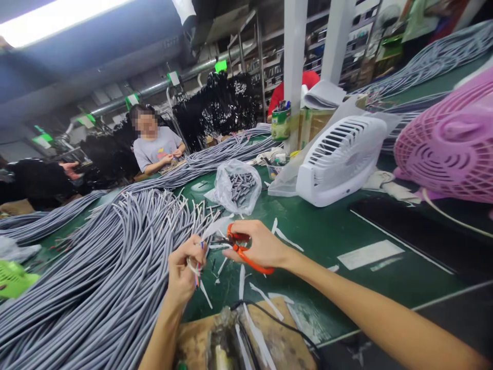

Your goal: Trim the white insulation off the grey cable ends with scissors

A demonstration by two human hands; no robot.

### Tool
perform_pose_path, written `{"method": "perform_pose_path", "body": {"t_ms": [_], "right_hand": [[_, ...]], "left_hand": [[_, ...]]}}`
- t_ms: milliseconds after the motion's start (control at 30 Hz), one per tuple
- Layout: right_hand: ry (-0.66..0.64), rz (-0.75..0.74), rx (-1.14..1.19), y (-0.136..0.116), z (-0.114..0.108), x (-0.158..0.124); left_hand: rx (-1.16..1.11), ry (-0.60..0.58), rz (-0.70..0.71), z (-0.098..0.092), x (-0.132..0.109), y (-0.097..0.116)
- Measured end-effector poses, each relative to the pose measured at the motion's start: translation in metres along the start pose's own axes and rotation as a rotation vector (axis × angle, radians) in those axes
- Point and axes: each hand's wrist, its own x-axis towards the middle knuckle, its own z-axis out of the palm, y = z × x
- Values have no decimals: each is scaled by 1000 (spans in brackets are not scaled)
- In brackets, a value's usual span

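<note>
My left hand (183,264) faces my right hand (265,241)
The left, curled, grasps coloured wires (197,273); the right, forearm outstretched, grips orange-handled scissors (239,251) pointing toward the left. Grey cables (127,246) lie left of both.

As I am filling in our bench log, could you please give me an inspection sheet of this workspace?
Surface: green tabletop, partly covered.
Job's things: orange-handled scissors; coloured wires.
Clutter: scattered white strips; plastic bag holding small grey pieces.
Hands: left hand grips the wires; right hand holds the scissors.
Cables: large grey cable pile at picture left; black cord across a brown board.
Surroundings: white fan, pink fan, seated co-worker beyond the cables.
</note>
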Motion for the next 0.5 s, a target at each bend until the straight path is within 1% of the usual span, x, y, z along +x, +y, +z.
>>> {"method": "perform_pose_path", "body": {"t_ms": [133, 200, 300, 367, 433, 500], "right_hand": [[-4, -54, 12, -3, 3, -2], [-10, -52, 17, -2, 4, -3], [-32, -34, 37, 1, 4, -3], [-16, 12, 72, 4, 4, -2], [67, 114, 145, 6, 3, -1], [165, 227, 262, 6, 2, 1]], "left_hand": [[129, -91, 35, 2, -1, -3], [179, -111, 42, 3, -1, -3], [186, -124, 31, 3, -2, -4], [174, -116, 14, 4, -2, -5], [175, -82, -19, 4, -4, -6], [201, -11, -91, 4, -5, -8]]}}
